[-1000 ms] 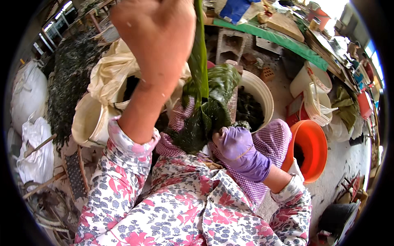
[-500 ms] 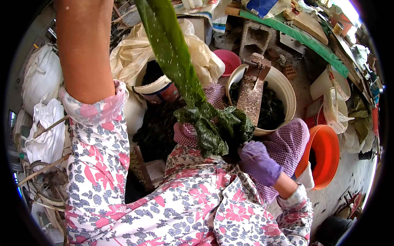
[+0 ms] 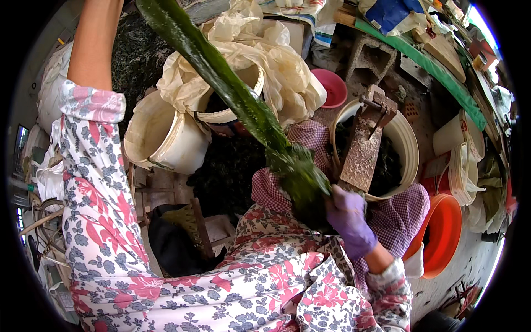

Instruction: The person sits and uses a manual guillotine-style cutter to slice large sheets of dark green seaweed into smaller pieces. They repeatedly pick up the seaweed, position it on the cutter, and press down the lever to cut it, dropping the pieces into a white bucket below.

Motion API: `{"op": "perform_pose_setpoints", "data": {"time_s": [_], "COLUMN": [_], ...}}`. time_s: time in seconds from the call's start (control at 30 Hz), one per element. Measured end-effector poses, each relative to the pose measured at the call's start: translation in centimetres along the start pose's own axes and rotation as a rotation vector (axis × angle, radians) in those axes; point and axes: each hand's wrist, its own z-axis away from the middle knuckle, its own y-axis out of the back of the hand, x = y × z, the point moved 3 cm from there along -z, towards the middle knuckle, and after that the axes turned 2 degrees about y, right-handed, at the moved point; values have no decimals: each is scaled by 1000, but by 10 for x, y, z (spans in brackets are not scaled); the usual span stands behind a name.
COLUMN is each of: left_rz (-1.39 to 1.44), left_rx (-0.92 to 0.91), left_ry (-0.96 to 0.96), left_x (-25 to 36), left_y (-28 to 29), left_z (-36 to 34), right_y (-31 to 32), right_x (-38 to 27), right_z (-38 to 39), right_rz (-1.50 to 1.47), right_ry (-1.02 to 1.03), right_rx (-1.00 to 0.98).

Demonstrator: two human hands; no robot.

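A long, wet, dark green kelp blade runs diagonally from the upper left down to my lap, where its lower end is bunched and crumpled. In a purple glove, my right hand is closed round that lower end, close beside a rusty metal bar. The bar lies across a cream bucket holding dark kelp. My bare left forearm stretches up and out through the top edge, so the left hand is out of sight. The blade's upper end also leaves the picture there.
Left of my lap a dark heap of kelp lies by an off-white bucket and a plastic-lined bucket. Further off are a pink basin and a concrete block. An orange bucket stands at the right.
My left arm has swung out to the left and farther away, and the kelp blade now slants more and looks tauter. The crumpled end has drawn together beside my right hand. The view has shifted too.
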Motion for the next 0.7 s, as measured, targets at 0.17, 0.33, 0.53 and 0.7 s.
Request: {"op": "perform_pose_setpoints", "data": {"time_s": [0.17, 0.33, 0.53, 0.7], "left_rz": [-279, 96, -116, 9], "left_rx": [149, 248, -445, -948], "left_ry": [129, 127, 541, 705], "left_x": [-43, -89, -88, -51], "left_y": [55, 119, 68, 27], "left_z": [-6, -71, 102, 286], "right_y": [22, 52, 77, 26], "right_x": [68, 111, 42, -34], "right_z": [70, 93, 64, 0], "right_rz": [-344, -775, -588, -190], "right_ry": [-445, -867, -585, 72], "right_rx": [-10, 366, 204, -301]}}
